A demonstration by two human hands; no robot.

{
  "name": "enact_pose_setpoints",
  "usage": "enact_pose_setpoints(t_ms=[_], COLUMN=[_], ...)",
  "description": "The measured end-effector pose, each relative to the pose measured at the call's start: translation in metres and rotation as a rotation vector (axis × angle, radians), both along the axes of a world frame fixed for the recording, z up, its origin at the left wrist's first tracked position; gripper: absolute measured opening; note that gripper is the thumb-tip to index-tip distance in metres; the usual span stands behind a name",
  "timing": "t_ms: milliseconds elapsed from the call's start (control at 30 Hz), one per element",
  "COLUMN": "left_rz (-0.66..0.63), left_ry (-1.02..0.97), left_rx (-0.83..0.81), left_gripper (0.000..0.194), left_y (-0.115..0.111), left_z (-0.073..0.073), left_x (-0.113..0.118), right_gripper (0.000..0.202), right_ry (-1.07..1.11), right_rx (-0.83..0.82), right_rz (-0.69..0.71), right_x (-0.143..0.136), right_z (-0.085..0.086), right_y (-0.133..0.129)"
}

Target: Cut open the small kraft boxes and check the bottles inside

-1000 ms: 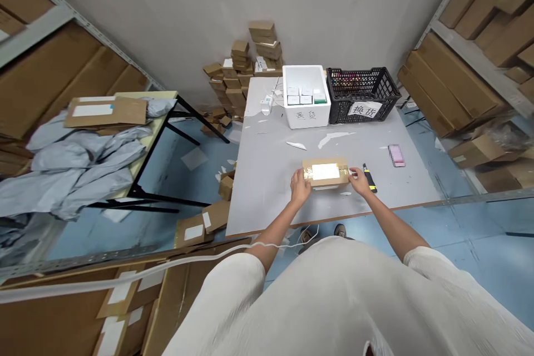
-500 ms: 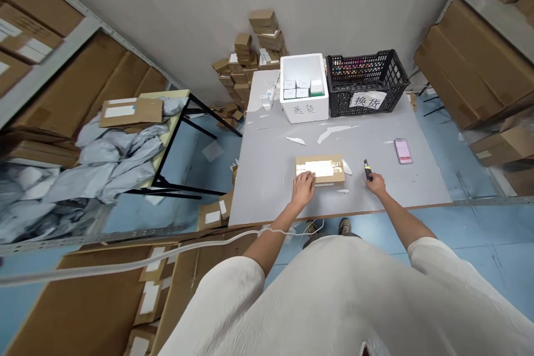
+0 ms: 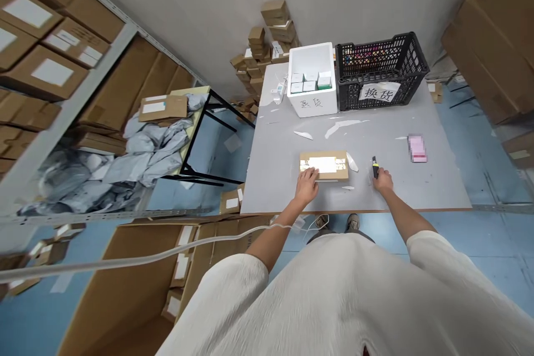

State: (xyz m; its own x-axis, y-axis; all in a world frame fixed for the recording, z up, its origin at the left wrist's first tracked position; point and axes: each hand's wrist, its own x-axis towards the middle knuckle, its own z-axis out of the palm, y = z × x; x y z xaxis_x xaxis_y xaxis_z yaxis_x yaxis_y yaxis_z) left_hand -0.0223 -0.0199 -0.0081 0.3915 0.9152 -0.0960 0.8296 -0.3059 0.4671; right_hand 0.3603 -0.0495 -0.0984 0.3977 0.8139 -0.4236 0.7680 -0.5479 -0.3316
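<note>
Cardboard box (image 3: 324, 172) is lying on the grey table (image 3: 271, 178), near its front edge. Left hand (image 3: 307, 186) is resting on its left end (whether it is grasping, I cannot tell). Right hand (image 3: 383, 182) is holding a cutter (image 3: 376, 169) firmly; behind, white foam box (image 3: 315, 104) and black crate (image 3: 349, 94) are standing.

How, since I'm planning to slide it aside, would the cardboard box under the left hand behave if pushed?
The cardboard box looks fairly stiff, its edges straight. Lying flat and low on the table, it would probably slide rather than roll or tip. The left hand resting on it may add drag.
</note>
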Motion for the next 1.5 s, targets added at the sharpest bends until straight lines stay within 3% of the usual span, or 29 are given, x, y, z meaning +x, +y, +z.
enact_pose_setpoints(t_ms=[167,300,400,500,667,767,1033,1500], left_rz=[-0.022,-0.055,-0.083,-0.125,-0.123,-0.078,-0.118,-0.156], left_ry=[-0.003,-0.019,-0.049,-0.092,-0.123,-0.096,-0.171,-0.160], left_rx=[0.008,0.018,0.031,0.042,0.077,0.093,0.096,0.096], left_gripper=[0.070,0.073,0.073,0.069,0.065,0.070,0.076,0.077], left_y=[0.003,0.004,0.005,0.007,0.013,0.012,0.001,0.002], left_z=[-0.004,-0.007,-0.008,-0.008,-0.003,-0.002,-0.010,-0.010], left_x=[0.000,0.002,0.002,0.000,-0.005,-0.008,-0.006,-0.001], right_gripper=[0.042,0.039,0.042,0.045,0.039,0.039,0.036,0.036], right_ry=[0.237,0.535,0.678,0.686,0.461,0.270,0.001,-0.084], right_rx=[0.144,0.309,0.373,0.399,0.409,0.351,0.202,0.150], right_rz=[-0.278,-0.325,-0.248,-0.067,0.438,0.618,0.793,0.791], right_x=[0.005,0.001,-0.013,-0.034,-0.080,-0.105,-0.139,-0.151], right_z=[0.011,0.031,0.054,0.082,0.127,0.143,0.156,0.166], right_y=[0.009,0.028,0.047,0.063,0.078,0.085,0.095,0.095])
